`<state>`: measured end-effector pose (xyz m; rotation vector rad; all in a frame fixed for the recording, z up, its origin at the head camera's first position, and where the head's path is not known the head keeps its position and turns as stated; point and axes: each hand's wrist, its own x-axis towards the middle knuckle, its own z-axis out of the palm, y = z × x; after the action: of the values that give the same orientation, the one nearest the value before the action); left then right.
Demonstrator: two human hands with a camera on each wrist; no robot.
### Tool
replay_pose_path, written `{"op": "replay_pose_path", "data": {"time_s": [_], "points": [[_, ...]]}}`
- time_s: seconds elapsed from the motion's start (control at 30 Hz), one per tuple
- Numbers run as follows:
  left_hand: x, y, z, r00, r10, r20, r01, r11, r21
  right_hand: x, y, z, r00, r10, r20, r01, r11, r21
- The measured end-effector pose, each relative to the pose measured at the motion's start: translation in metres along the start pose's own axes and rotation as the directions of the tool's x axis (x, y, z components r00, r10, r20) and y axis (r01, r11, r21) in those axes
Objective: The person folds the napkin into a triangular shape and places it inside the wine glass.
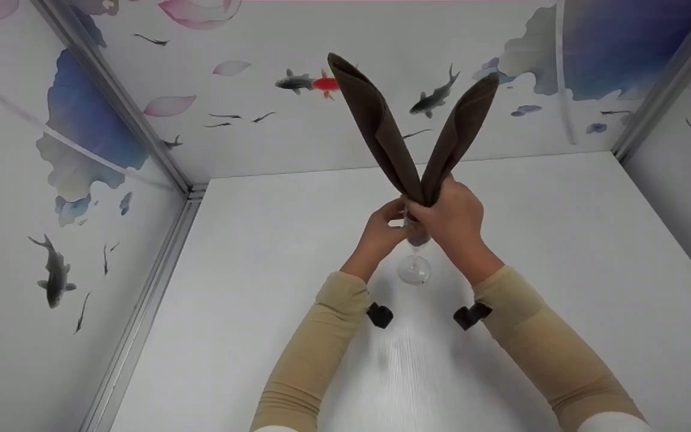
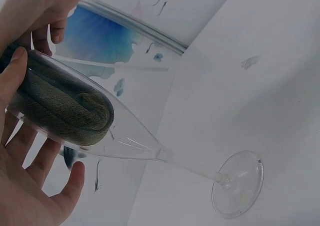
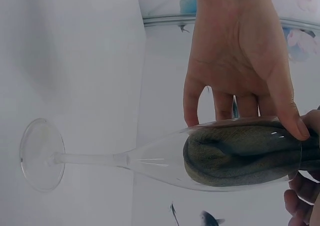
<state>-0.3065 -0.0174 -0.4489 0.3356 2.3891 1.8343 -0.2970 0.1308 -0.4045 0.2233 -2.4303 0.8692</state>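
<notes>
A dark brown folded cloth napkin (image 1: 378,129) stands in a clear stemmed glass (image 1: 414,270), its two rolled points spreading upward in a V. Through the bowl, the rounded lower end of the napkin (image 3: 235,156) shows above the stem. My left hand (image 1: 382,233) holds the bowl near the rim, thumb on one side and fingers on the other. At the mouth of the glass, my right hand (image 1: 458,215) grips the napkin where the points meet; the wrist views show that hand only partly. Whether the glass foot (image 2: 237,184) touches the table cannot be told.
A white table (image 1: 261,252) lies beneath the hands. Behind it rises a white panel (image 1: 297,138) printed with fish and petals, and side panels with metal frame strips (image 1: 135,324) stand left and right. Small black devices (image 1: 379,315) sit at both wrists.
</notes>
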Motion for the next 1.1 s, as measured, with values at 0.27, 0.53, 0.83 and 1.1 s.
{"op": "replay_pose_path", "data": {"time_s": [0.27,0.53,0.83,1.1], "points": [[0.000,-0.001,0.000,1.000,0.004,0.014,-0.004,1.000,0.003,0.004,-0.001,-0.006,0.999,-0.045,-0.008,0.045,0.999,-0.025],[0.000,-0.002,0.000,1.000,0.000,0.006,0.000,1.000,-0.026,0.000,-0.003,-0.017,0.998,-0.049,0.041,0.049,0.999,0.013],[-0.001,-0.002,0.001,1.000,0.006,-0.002,-0.006,0.999,-0.039,0.000,-0.006,-0.021,0.995,-0.066,0.069,0.067,0.998,-0.013],[0.002,-0.006,0.001,0.999,0.050,-0.005,-0.050,0.997,-0.050,0.001,-0.007,-0.020,0.993,-0.101,0.067,0.104,0.994,-0.041]]}}
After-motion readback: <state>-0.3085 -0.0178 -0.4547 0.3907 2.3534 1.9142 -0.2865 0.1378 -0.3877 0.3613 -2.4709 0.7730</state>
